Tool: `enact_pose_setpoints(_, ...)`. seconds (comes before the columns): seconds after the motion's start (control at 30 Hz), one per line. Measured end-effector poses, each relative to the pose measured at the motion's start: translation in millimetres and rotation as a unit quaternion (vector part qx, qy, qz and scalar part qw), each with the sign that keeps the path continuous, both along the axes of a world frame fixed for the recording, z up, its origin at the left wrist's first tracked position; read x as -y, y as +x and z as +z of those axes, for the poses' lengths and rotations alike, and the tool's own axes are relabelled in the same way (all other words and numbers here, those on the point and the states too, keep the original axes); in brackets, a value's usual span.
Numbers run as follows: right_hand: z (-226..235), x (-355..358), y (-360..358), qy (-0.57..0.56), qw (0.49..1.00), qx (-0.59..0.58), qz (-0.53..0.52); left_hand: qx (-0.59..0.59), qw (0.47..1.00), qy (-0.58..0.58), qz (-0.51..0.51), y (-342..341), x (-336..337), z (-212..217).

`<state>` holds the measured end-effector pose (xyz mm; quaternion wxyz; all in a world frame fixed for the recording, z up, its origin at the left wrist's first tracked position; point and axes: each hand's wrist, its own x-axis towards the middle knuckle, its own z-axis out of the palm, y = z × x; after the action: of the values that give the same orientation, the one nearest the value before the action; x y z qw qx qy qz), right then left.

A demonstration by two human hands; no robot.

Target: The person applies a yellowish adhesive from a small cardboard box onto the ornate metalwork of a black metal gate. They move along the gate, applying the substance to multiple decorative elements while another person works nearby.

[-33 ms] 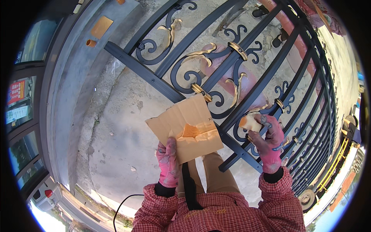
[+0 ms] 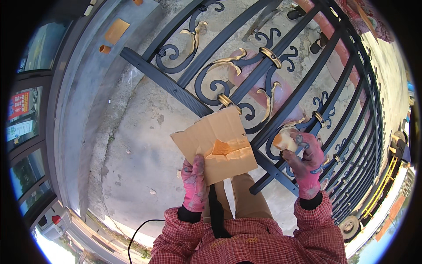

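My left hand [image 2: 194, 182], in a pink patterned glove, grips a flat piece of brown cardboard [image 2: 209, 134] by its lower left side. An orange patch [image 2: 220, 148], which looks like wet paint, marks the middle of the board. Between the thumb and fingers of my gloved right hand [image 2: 307, 158] is a whitish, sponge-like pad [image 2: 286, 140] with an orange stain on one end. The pad is over the lower scrollwork of a dark metal fence panel [image 2: 193, 97] with gold collars and leaf shapes. The cardboard covers part of the panel's near rail.
On the grey ledge at upper left lie a small orange-brown cup [image 2: 104, 49] and a tan square sheet [image 2: 117, 31]. A pink-wrapped bundle [image 2: 259, 90] rests under the fence bars. Another person's patterned clothing [image 2: 365, 20] shows at upper right. A black cord [image 2: 143, 224] hangs beside my left sleeve.
The cardboard and my left hand have shifted slightly to the right. My right hand and the pad have moved only a little; both hands keep their hold.
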<state>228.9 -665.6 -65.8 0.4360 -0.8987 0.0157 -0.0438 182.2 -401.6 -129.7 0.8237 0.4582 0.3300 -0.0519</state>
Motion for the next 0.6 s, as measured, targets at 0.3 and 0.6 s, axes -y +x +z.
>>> enact_pose_setpoints(0.3,19,-44,-17,-0.163,0.979,0.012,0.123,0.010,0.992,-0.047,-0.121,-4,18,7)
enact_pose_setpoints(0.6,32,-35,-40,-0.237,0.966,-0.031,0.097,-0.038,0.992,-0.020,-0.117,-7,30,21)
